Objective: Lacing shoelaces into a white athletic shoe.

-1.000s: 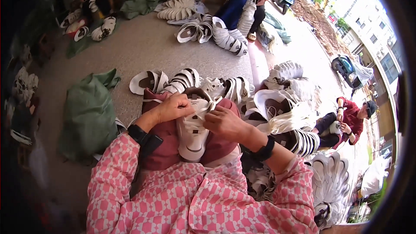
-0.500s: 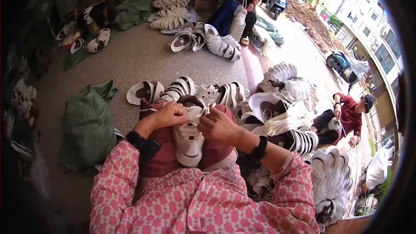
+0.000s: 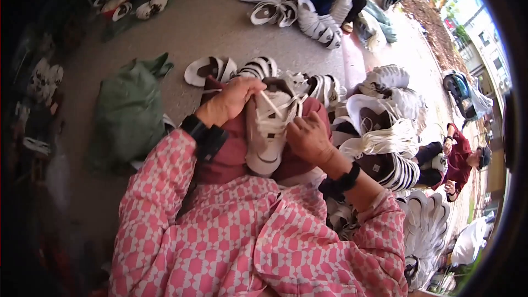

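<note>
A white shoe upper (image 3: 264, 151) with dark patches lies between my thighs, its rounded toe toward me. My left hand (image 3: 234, 100) is closed in a pinch at the upper's left side, on a white shoelace (image 3: 271, 104) that runs slanting across the eyelet area. On the other side my right hand (image 3: 309, 138) has its fingers curled in beside the eyelets, with a lace strand rising at its fingertips. The tips of the right fingers are partly hidden.
A bundle of loose white laces (image 3: 388, 142) lies at my right among stacked shoe uppers (image 3: 385, 170). More uppers (image 3: 258, 69) sit beyond my knees. A green sack (image 3: 129, 113) stands at left. A person in dark red (image 3: 461, 157) sits at far right.
The view has tilted, so the scene sits higher and farther right. My hands have drawn apart, and a lace strand now stretches from my left fingers across the upper.
</note>
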Available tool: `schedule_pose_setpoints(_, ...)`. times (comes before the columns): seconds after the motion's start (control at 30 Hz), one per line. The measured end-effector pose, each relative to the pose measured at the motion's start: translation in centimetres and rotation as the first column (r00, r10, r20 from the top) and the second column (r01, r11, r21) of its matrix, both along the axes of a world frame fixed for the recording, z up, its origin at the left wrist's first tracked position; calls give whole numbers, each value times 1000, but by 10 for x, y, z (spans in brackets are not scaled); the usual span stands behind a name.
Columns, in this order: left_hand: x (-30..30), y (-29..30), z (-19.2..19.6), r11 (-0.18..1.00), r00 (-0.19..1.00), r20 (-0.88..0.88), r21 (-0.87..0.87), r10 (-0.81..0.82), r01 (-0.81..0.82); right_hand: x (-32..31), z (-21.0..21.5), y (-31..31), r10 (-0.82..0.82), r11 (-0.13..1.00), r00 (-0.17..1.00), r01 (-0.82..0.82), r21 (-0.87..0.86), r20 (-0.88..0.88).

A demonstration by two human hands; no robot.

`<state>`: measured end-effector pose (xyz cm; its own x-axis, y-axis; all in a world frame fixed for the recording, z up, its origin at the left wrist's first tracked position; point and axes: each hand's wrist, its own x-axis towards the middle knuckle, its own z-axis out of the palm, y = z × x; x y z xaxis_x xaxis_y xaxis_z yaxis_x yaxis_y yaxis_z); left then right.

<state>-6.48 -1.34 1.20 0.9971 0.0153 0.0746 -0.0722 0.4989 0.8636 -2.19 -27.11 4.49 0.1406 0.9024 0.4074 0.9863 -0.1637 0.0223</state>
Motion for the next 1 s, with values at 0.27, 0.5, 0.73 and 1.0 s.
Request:
schedule_pose_setpoints(0.27,-17,2,22,983,989,-137,166,-56,79,-1,22,-16,-127,989,955,141,34,-268)
schedule_pose_setpoints(0.5,-26,-9,40,800,968,-176,547,-181,249,6,51,9,-183,969,896,233,77,-404)
schedule_pose_setpoints(0.73,-25,-19,41,422,995,48,907,-89,-6,23,25,29,-197,979,918,200,-26,-344)
schedule_pose_setpoints(1.0,-27,-29,21,197,921,382,911,-70,-363,20,23,14,-138,972,793,224,72,-593)
